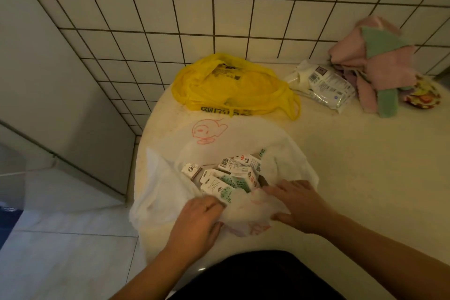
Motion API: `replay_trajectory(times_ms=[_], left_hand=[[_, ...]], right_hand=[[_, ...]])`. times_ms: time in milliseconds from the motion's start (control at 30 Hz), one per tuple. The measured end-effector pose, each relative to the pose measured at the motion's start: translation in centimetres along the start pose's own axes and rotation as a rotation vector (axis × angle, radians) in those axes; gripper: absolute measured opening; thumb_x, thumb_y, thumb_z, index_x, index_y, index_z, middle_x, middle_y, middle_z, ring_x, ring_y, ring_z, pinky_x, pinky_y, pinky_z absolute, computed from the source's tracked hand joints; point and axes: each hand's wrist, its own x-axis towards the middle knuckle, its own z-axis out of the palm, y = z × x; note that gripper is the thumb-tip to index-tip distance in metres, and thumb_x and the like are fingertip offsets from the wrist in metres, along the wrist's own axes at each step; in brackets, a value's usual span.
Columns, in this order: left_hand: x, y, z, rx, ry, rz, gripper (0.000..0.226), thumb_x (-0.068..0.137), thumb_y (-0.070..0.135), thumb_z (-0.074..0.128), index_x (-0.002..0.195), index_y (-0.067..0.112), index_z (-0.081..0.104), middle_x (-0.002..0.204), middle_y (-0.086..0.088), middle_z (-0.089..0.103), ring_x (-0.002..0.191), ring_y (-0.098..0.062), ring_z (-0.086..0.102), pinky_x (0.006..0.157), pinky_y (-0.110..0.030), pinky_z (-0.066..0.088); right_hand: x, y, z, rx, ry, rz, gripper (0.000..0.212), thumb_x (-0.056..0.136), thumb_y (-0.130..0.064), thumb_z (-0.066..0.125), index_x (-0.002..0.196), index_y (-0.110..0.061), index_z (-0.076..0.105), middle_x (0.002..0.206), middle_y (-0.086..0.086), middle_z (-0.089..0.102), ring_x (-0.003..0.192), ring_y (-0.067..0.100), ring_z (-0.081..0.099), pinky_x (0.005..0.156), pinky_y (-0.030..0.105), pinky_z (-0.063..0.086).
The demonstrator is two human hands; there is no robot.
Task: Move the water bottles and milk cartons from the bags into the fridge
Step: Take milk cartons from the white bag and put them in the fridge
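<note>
Counter (341, 165), left hand (198, 219) gripping white bag (168, 156), right hand (299, 204) flat — yellow bag (231, 85), cloths (375, 63) behind

The light is dim and warm, laying a yellowish cast over the table (353, 178), the white bag (243, 134) and the tiled wall (231, 7), while the floor (60, 238) at the left reads paler and bluish. Shadows are soft-edged and faint. The wide lens bows the tile lines outward toward the edges, and fine detail, such as the print on the milk cartons (226, 178), is soft and grainy.
</note>
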Motion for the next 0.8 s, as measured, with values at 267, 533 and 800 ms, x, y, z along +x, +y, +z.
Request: replay_trajectory(times_ms=[267, 533, 800], left_hand=[[-1.2, 2.1, 2.5, -0.085, -0.463, -0.003, 0.054, 0.091, 0.04, 0.048, 0.144, 0.036, 0.04, 0.148, 0.011, 0.044, 0.135, -0.012, 0.041, 0.115, -0.03, 0.029], [0.5, 0.4, -0.7, -0.164, 0.265, -0.043, 0.024, 0.092, 0.039, 0.051, 0.103, 0.029, 0.07, 0.116, 0.01, 0.063, 0.111, -0.016, 0.055, 0.092, -0.041, 0.046], [6.9, -7.8, -3.7, 0.206, 0.095, -0.503, 0.03, 0.092, 0.049, 0.057, 0.12, 0.046, 0.063, 0.162, -0.008, 0.022, 0.147, -0.044, 0.007, 0.115, -0.061, 0.01]], right_hand=[[-2.3, 1.3, 2.2, -0.087, 0.047, 0.051, 0.051, 0.093, -0.027, 0.037, 0.14, -0.048, 0.04, 0.109, -0.006, 0.055, 0.101, 0.022, 0.058, 0.099, 0.042, 0.035], [-2.6, 0.3, -1.9, 0.131, 0.334, 0.063, 0.061, 0.085, -0.068, 0.035, 0.134, -0.037, 0.053, 0.124, -0.011, 0.057, 0.112, 0.016, 0.055, 0.093, 0.035, 0.04], [6.9, -3.6, -6.6, -0.023, 0.541, 0.088, 0.068, 0.086, -0.048, 0.062, 0.147, -0.037, 0.034, 0.158, 0.008, 0.024, 0.146, 0.035, 0.016, 0.112, 0.063, 0.013]])
